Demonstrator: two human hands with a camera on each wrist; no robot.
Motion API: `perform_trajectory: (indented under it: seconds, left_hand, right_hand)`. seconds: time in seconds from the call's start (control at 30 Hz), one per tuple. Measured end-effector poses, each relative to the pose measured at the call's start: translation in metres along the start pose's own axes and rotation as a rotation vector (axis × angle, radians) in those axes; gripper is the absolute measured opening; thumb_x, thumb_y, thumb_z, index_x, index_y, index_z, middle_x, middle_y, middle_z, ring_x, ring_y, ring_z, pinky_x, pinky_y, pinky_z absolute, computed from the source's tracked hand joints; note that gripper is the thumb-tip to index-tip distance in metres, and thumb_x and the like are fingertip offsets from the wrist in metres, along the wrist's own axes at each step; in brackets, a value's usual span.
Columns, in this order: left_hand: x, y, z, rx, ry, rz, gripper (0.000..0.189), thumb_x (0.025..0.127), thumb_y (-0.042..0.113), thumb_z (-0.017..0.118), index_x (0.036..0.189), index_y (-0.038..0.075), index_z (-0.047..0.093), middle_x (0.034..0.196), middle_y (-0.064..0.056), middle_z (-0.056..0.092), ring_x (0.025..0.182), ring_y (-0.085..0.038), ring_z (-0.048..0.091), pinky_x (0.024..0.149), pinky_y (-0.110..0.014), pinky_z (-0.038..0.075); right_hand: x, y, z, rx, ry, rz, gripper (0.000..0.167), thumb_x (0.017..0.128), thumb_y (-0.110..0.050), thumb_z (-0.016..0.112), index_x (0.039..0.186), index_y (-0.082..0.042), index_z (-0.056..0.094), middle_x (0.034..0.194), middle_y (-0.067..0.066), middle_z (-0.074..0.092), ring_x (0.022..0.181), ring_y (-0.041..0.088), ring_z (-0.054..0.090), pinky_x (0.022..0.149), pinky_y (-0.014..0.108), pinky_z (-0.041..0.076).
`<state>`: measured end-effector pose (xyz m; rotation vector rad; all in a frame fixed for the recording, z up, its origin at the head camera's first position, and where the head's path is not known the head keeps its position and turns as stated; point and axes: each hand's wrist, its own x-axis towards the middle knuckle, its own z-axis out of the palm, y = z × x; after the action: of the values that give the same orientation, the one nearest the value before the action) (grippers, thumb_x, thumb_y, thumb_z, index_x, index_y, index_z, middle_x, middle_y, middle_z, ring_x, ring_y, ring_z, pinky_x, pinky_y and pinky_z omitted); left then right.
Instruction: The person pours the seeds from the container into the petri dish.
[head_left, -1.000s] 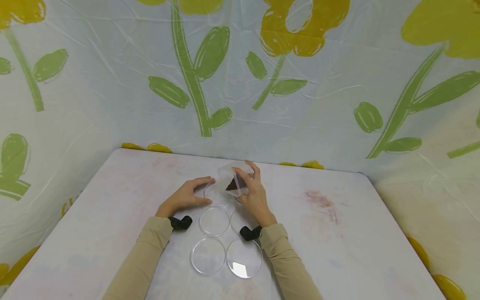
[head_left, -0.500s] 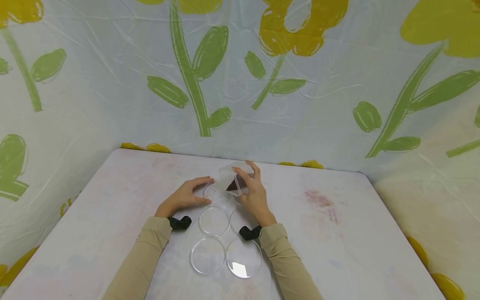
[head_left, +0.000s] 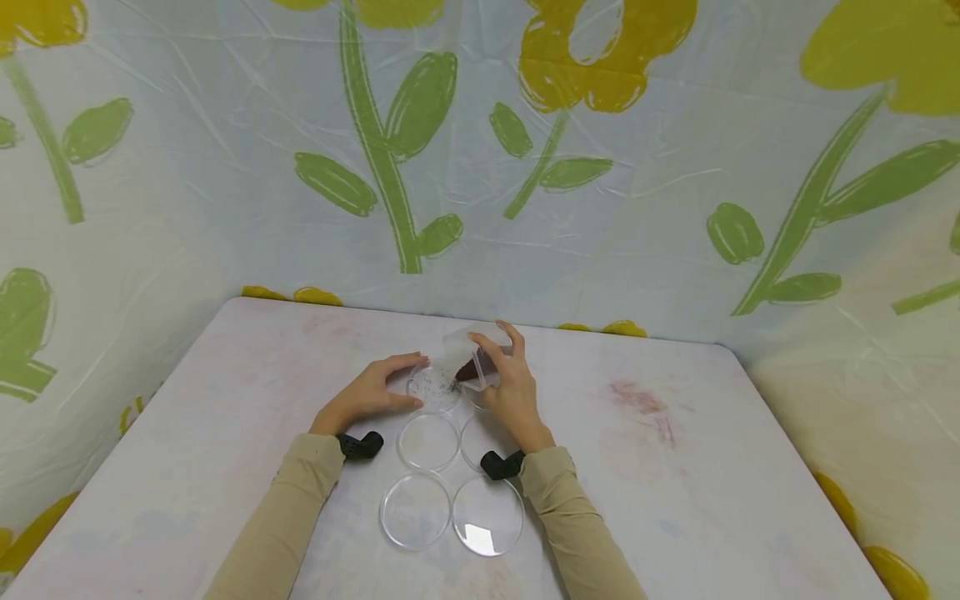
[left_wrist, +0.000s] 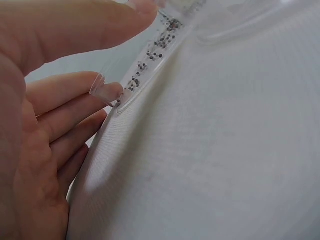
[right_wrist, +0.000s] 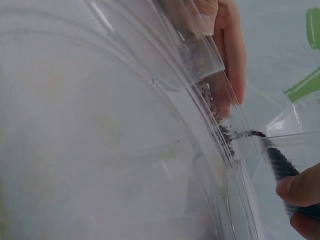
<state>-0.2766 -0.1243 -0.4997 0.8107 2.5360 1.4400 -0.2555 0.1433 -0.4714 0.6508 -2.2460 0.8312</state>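
My left hand (head_left: 371, 390) holds the side of a clear petri dish (head_left: 415, 402), thumb and fingers spread round its rim. Small dark grains (left_wrist: 160, 42) lie scattered across the bottom of this dish in the left wrist view. Over its right side, my right hand (head_left: 513, 396) grips a clear plastic container (head_left: 459, 340) tipped toward the left. Dark granules (head_left: 468, 369) fill the lower corner of the container, and some spill from its edge into the dish, as the right wrist view also shows.
Several more clear petri dishes stand in two columns nearer the body, including a front left dish (head_left: 384, 510) and a front right dish (head_left: 489, 518). Another dish (head_left: 480, 406) is partly hidden under the right hand. A flower-printed curtain (head_left: 637, 233) hangs behind the white table (head_left: 675, 500).
Dark grains have appeared in the dish and grown in number. The right hand has shifted slightly right with the tilted container, while the left hand has stayed in place.
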Motion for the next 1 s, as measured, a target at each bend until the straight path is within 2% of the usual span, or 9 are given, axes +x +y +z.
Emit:
perform_trajectory:
  seconds: [1.0]
  left_hand:
    - [0.0001,-0.0001,-0.0005,0.007,-0.001,0.014,0.073,0.077,0.025,0.085,0.142,0.011,0.055,0.153,-0.011,0.043,0.144,-0.032,0.034,0.119,-0.051,0.022]
  right_hand:
    - [0.0,0.0008,-0.0014,-0.005,0.0,0.005,0.1,0.053,0.027,0.054,0.136,-0.03,0.055,0.15,0.019,0.037,0.1,0.03,0.06,0.037,0.025,0.03]
